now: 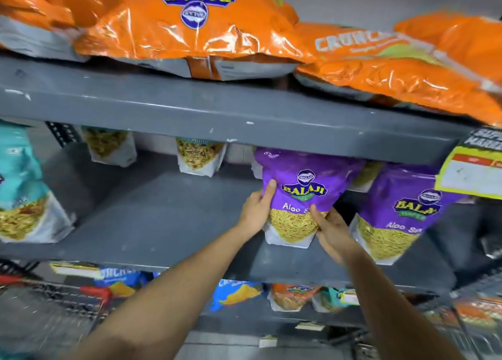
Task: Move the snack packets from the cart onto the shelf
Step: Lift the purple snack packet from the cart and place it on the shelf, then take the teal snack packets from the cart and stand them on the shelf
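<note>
Hands bracket the purple Balaji Aloo Sev packet (pixel 294 196) at centre frame: the left hand (pixel 256 209) is clamped on its left edge with the thumb up the front, the right hand (pixel 330 228) is wrapped around the lower right corner, likely to stand it upright and square on the grey middle shelf (pixel 163 218). It stands just beside a matching purple packet (pixel 394 218) to the right, so this looks like building a row. Orange Balaji bags (pixel 190 31) lie flat on the shelf above, a teal packet (pixel 21 191) leans at far left, and the wire cart (pixel 54 291) sits blurred at lower left.
</note>
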Action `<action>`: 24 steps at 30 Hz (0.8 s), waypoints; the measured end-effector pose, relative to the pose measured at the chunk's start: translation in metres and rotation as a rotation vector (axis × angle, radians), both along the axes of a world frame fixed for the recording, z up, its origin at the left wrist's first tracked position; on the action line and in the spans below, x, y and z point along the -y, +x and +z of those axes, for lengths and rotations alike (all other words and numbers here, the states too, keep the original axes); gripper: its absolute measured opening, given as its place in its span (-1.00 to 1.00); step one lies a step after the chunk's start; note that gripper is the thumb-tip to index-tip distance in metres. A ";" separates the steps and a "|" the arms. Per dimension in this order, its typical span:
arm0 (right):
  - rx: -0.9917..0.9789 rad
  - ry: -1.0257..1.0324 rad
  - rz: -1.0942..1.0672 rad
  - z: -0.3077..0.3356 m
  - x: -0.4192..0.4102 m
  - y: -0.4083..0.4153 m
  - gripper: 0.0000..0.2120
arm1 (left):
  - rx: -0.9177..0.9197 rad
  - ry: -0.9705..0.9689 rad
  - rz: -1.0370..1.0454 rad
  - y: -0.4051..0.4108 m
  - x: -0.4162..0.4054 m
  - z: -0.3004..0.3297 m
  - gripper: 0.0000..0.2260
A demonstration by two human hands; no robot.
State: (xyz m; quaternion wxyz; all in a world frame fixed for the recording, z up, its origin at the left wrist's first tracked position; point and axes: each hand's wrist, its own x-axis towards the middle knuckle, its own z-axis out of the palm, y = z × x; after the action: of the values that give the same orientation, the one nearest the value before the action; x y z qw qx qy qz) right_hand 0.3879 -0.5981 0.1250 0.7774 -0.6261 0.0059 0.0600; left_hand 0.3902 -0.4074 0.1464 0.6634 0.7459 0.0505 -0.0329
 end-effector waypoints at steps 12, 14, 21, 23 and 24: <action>0.245 -0.219 -0.591 -0.021 -0.093 -0.070 -0.69 | 0.184 0.025 0.105 -0.056 -0.096 -0.014 -0.76; 0.320 -0.218 -0.426 -0.017 -0.134 -0.084 -0.79 | 0.184 0.071 0.205 -0.093 -0.143 -0.027 -0.72; 0.272 -0.273 0.255 -0.017 -0.311 -0.138 -0.80 | 0.025 0.152 0.727 -0.274 -0.310 -0.091 -0.77; 0.191 -0.357 0.550 -0.029 -0.364 -0.159 -0.85 | -0.022 0.122 0.857 -0.331 -0.343 -0.109 -0.83; 0.150 -0.414 0.692 -0.039 -0.388 -0.169 -0.86 | -0.030 0.105 0.926 -0.359 -0.356 -0.117 -0.86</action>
State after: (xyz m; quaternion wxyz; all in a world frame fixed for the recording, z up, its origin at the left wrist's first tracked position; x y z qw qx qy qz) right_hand 0.2187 -0.2100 0.0860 0.5673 -0.7369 -0.2500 0.2695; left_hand 0.0312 -0.0516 0.0297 0.5686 0.6770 0.3893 0.2584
